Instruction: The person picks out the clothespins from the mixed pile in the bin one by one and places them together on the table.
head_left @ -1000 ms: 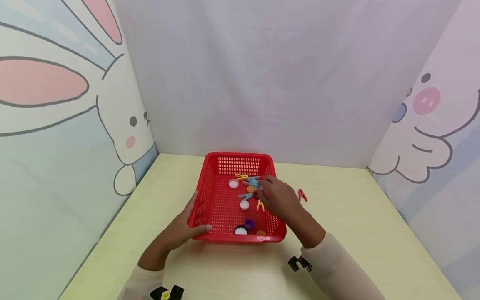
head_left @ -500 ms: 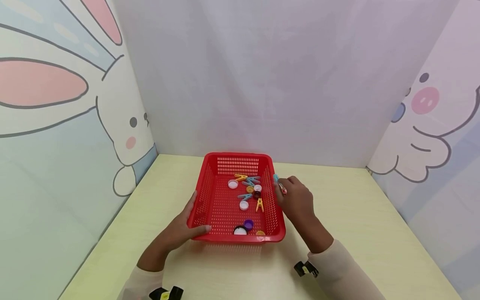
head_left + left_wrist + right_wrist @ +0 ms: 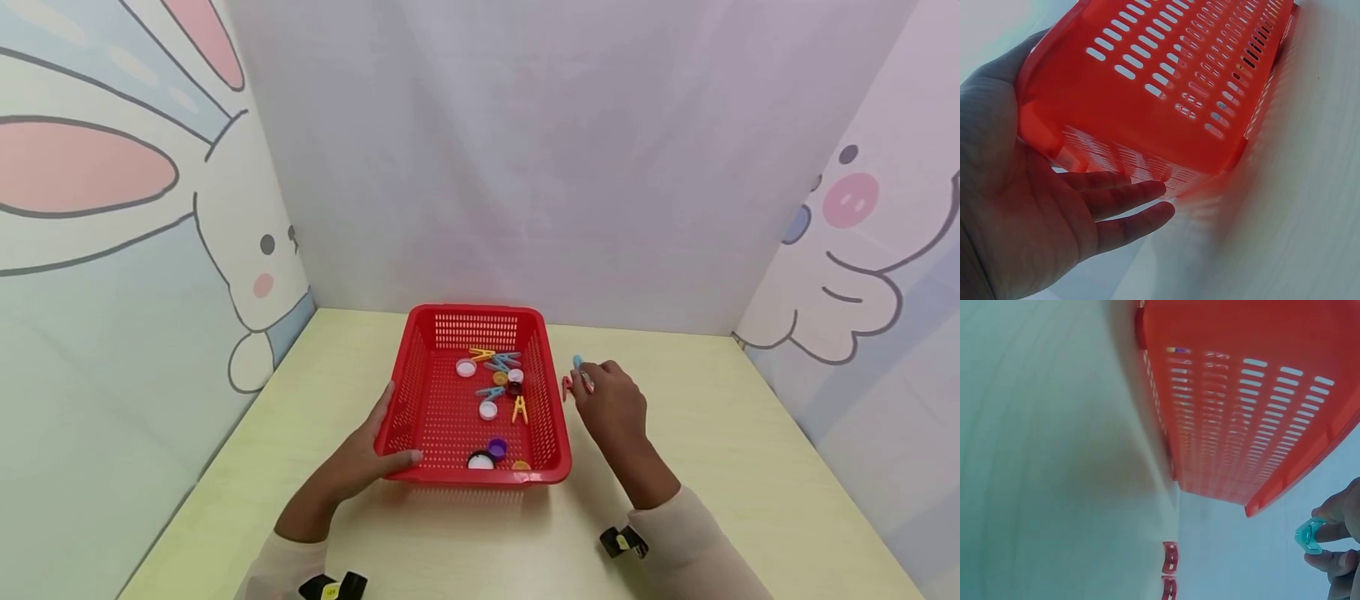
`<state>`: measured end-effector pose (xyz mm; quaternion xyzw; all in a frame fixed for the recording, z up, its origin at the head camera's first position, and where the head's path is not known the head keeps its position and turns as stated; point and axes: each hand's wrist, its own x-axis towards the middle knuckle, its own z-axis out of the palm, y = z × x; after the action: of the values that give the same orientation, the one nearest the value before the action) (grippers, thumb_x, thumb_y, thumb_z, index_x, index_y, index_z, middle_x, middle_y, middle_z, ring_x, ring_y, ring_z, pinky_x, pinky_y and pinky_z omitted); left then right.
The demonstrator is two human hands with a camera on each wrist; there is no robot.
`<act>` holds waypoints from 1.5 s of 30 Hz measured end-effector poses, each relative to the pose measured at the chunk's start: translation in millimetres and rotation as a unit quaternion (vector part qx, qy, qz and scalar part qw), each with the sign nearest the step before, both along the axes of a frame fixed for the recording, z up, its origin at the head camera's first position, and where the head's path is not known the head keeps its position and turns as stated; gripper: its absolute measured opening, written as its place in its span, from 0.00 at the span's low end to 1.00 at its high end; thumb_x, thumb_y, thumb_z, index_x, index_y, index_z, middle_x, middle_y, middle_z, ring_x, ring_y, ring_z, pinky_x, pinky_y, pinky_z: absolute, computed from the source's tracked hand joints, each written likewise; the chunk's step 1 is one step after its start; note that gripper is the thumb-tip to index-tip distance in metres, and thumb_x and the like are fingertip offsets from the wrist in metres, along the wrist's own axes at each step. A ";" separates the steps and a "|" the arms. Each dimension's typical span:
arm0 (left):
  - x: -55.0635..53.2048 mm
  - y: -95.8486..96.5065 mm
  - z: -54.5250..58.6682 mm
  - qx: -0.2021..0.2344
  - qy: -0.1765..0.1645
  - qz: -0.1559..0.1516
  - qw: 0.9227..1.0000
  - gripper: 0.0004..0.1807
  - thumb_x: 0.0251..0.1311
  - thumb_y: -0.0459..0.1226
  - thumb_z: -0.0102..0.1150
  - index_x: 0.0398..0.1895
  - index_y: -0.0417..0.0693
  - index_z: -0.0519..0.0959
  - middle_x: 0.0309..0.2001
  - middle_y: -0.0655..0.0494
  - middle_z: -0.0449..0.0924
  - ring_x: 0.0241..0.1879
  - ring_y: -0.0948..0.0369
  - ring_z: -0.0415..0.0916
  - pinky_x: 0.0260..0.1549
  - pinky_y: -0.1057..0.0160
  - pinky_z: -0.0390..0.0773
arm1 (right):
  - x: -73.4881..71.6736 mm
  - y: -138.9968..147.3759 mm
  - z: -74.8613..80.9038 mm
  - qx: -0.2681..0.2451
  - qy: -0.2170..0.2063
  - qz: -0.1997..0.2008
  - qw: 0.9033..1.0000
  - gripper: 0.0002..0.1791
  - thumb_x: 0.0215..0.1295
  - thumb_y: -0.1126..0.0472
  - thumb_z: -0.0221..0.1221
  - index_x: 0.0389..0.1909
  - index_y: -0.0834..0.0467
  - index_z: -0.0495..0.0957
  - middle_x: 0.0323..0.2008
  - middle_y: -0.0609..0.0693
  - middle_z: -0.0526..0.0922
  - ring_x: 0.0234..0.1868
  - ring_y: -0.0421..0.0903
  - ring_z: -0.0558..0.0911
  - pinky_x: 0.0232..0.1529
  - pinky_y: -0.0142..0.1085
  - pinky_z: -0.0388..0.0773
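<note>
A red plastic basket (image 3: 427, 392) stands on the table in the head view. My left hand (image 3: 356, 467) holds its near left corner, thumb over the rim, fingers (image 3: 1125, 200) stretched along the outside in the left wrist view. Right of the basket, my right hand (image 3: 615, 404) pinches a light-blue clothespin (image 3: 1310, 535) between thumb and fingers; the hand hides much of it in the head view. Below that hand, two red clothespins (image 3: 1170, 557) lie on the table. Inside the basket are light-blue clothespins (image 3: 491, 392) and yellow clothespins (image 3: 520, 409).
Several bottle caps lie in the basket too: white caps (image 3: 487, 410), a purple cap (image 3: 497, 449), a dark brown cap (image 3: 513, 388) and yellow ones (image 3: 500, 379). The pale table (image 3: 697, 425) meets a grey back wall (image 3: 510, 167) and printed side walls.
My right hand has come out of the basket and moved right with the light-blue clothespin, over the red clothespins. The left hand and basket have stayed in place.
</note>
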<state>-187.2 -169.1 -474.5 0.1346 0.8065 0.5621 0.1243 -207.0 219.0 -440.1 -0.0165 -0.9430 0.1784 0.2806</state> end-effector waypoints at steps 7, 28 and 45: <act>1.2 0.3 1.3 -0.002 -0.004 0.005 1.000 0.72 0.56 0.43 0.81 0.91 0.63 0.34 0.78 0.39 0.63 0.74 0.40 0.67 0.53 0.48 0.92 | 0.0 7.8 -3.3 0.014 -0.022 -0.017 1.000 0.16 0.78 0.53 0.65 0.54 0.60 0.91 0.42 0.64 0.89 0.38 0.62 0.91 0.29 0.56 0.89; -0.3 0.2 -0.1 0.002 -0.001 0.000 1.000 0.73 0.56 0.43 0.82 0.91 0.62 0.34 0.78 0.38 0.63 0.74 0.39 0.67 0.53 0.48 0.92 | -14.3 20.0 -23.1 -0.009 -0.223 -0.003 0.975 0.16 0.74 0.51 0.68 0.51 0.59 0.93 0.34 0.56 0.88 0.28 0.48 0.78 0.19 0.34 0.70; -0.5 0.6 0.1 -0.004 0.001 0.000 1.000 0.73 0.55 0.43 0.81 0.91 0.61 0.34 0.78 0.38 0.63 0.74 0.39 0.68 0.53 0.48 0.92 | -22.0 21.8 -36.6 -0.018 -0.262 0.012 0.965 0.18 0.71 0.50 0.72 0.51 0.58 0.93 0.39 0.59 0.93 0.28 0.48 0.78 0.20 0.32 0.69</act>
<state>-187.7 -168.5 -474.5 0.1347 0.8088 0.5590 0.1237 -229.0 240.8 -476.6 -0.0563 -0.9802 0.1884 0.0211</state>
